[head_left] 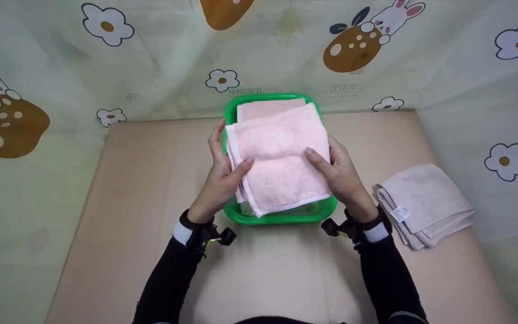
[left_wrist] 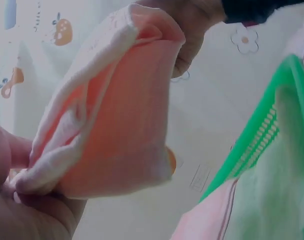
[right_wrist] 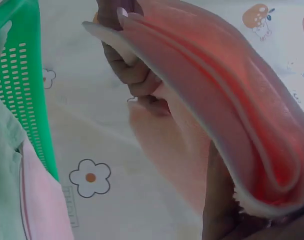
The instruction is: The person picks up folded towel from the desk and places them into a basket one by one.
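Note:
Both hands hold a folded pink towel (head_left: 281, 153) with white edging over a green plastic basket (head_left: 281, 220). My left hand (head_left: 221, 177) grips its left side, thumb on top and fingers underneath. On the opposite side my right hand (head_left: 343, 173) grips it in the same way. Several folded layers of the pink towel (left_wrist: 127, 130) show from the side in the left wrist view, raised above the basket. Inside the basket, another pink cloth (head_left: 268, 109) lies at the back, and a pale green cloth (left_wrist: 272, 185) shows beside it.
To the right, a folded grey-beige towel (head_left: 425, 202) with a white tag lies on the beige tabletop (head_left: 151, 180). A curtain-like sheet (head_left: 164, 58) printed with flowers and rabbits surrounds the table at the back and sides.

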Demonstrator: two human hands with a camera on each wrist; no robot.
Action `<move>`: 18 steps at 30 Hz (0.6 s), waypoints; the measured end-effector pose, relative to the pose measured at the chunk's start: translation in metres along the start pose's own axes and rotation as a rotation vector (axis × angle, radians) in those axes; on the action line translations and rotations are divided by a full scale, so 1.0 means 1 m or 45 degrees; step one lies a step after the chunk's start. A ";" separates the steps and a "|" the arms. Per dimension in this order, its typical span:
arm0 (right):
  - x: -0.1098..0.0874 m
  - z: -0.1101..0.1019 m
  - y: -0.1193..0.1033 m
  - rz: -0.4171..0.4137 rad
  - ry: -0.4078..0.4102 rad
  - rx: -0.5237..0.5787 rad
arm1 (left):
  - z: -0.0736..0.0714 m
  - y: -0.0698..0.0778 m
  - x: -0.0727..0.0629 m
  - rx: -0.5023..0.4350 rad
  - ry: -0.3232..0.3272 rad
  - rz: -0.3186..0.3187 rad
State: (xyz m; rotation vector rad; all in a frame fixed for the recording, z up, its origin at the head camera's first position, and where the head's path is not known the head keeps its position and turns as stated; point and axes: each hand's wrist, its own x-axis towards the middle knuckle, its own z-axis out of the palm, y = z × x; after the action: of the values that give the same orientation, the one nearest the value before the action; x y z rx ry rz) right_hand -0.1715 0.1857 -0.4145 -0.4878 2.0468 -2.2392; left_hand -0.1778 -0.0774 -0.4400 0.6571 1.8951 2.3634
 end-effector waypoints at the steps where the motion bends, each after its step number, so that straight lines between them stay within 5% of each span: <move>1: 0.002 -0.002 0.002 0.035 -0.014 0.033 | 0.000 0.001 0.000 0.060 -0.011 0.013; 6: 0.008 -0.009 0.006 0.132 -0.103 0.140 | -0.004 0.004 -0.004 0.297 -0.043 0.038; 10: 0.009 -0.011 0.008 0.098 -0.052 0.076 | -0.007 0.005 -0.005 0.372 -0.047 0.087; 18: 0.013 -0.011 0.013 0.082 0.011 -0.070 | -0.011 0.004 -0.001 0.263 -0.059 0.052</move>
State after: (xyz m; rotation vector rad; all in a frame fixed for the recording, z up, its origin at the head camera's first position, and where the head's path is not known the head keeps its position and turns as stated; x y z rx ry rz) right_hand -0.1892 0.1917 -0.4255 -0.4112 2.1013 -2.1585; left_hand -0.1797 -0.0893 -0.4384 0.7641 2.1444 2.1720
